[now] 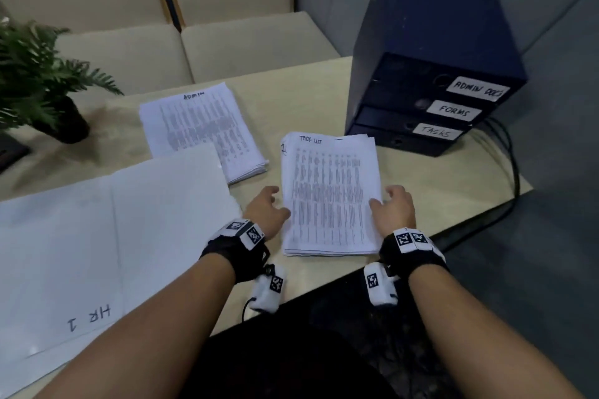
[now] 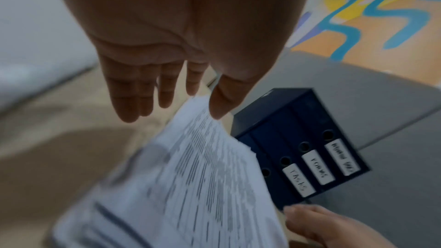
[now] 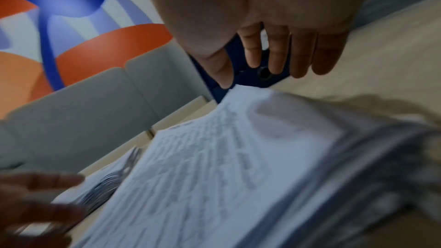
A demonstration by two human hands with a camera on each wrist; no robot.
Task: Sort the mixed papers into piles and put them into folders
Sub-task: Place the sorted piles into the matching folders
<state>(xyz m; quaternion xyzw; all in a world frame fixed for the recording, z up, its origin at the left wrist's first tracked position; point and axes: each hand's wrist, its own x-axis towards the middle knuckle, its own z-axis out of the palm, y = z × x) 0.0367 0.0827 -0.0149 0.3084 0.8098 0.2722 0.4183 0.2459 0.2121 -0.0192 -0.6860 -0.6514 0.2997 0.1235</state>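
Observation:
A pile of printed sheets headed "TASK LIST" (image 1: 330,194) lies on the table near its front edge. My left hand (image 1: 269,207) is at the pile's left edge and my right hand (image 1: 393,204) at its right edge, the right thumb on the top sheet. In the wrist views the fingers of the left hand (image 2: 171,110) and right hand (image 3: 269,76) are straight above the pile (image 2: 190,186) (image 3: 226,176), holding nothing. A second pile headed "ADMIN" (image 1: 201,129) lies further back. Dark blue binders (image 1: 434,74) labelled ADMIN DOCS, FORMS and TASKS are stacked at the back right.
A white folder marked "HR 1" (image 1: 113,236) lies open at the left. A potted fern (image 1: 35,74) stands at the far left. Black cables (image 1: 509,155) run beside the binders along the table's right edge (image 1: 486,201). Beige seat cushions (image 1: 194,48) lie behind the table.

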